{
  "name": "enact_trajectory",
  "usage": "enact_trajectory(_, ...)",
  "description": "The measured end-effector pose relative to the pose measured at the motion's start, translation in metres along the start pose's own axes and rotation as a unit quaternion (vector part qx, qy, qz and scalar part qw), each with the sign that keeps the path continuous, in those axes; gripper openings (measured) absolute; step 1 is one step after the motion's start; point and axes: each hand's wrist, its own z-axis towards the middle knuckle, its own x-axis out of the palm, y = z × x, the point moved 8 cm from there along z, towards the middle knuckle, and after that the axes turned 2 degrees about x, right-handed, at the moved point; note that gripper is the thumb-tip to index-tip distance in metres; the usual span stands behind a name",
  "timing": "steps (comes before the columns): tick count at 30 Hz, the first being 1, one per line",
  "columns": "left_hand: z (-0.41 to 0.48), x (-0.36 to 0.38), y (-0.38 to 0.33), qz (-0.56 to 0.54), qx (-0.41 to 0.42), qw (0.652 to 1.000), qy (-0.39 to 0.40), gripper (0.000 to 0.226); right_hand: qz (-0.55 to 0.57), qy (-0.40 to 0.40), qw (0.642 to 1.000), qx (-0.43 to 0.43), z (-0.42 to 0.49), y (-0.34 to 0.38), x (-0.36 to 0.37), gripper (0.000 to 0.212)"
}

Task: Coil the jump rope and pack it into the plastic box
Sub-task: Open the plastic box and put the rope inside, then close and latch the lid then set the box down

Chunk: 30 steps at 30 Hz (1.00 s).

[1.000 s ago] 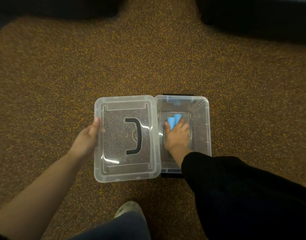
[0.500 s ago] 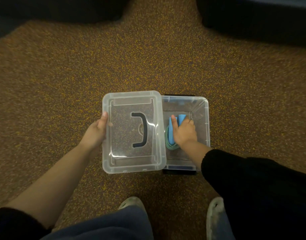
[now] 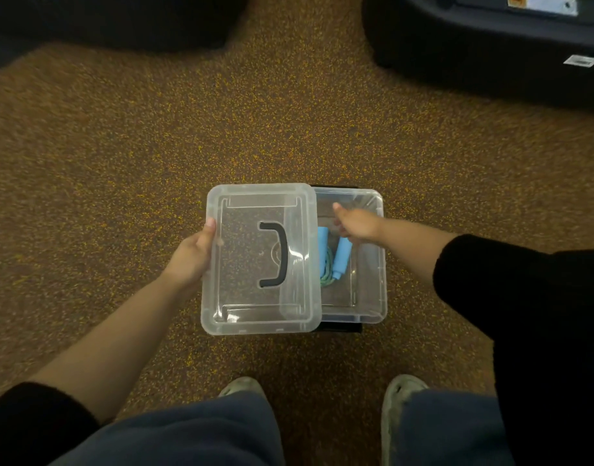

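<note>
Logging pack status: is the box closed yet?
Not closed. The lid, held by the left hand, covers only the box's left part; the blue rope handles show inside.

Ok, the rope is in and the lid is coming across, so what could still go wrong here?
1. The right hand hovers above the open plastic box; the lid, held only at its left edge by the left hand, could catch it.
2. One blue handle lies tilted over the green rope; if it sits high, the lid may not seat flat.
3. A one-handed edge grip may let the lid land skewed on the rim.
</note>
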Motion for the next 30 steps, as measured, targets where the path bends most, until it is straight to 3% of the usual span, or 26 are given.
enact_trajectory(3, -0.002, 0.006, -0.001, 0.02, 0.005, 1.0, 0.004, 0.051, 0.129, 0.054, 0.99, -0.021, -0.012, 0.013, -0.013, 0.061)
enact_trajectory(5, -0.002, 0.008, -0.001, 0.028, 0.004, 1.0, 0.014, 0.057, 0.153, 0.056, 0.984, -0.066, -0.02, 0.028, -0.027, 0.057)
enact_trajectory(13, 0.001, 0.039, -0.015, 0.006, 0.01, 0.999, 0.039, 0.068, 0.051, -0.003, 0.976, -0.212, -0.026, 0.072, -0.041, 0.04)
enact_trajectory(21, -0.004, 0.057, -0.014, -0.01, 0.015, 0.999, 0.029, 0.059, 0.113, -0.009, 0.974, -0.197, -0.011, 0.059, -0.054, 0.038)
enact_trajectory(27, -0.03, 0.083, 0.006, 0.1, 0.083, 0.989, 0.073, 0.019, 0.137, -0.02, 0.979, -0.15, -0.004, 0.031, -0.075, 0.042)
enact_trajectory(30, -0.032, 0.087, 0.021, 0.171, 0.099, 0.978, 0.064, 0.038, 0.11, -0.053, 0.979, -0.161, -0.004, 0.022, -0.08, 0.037)
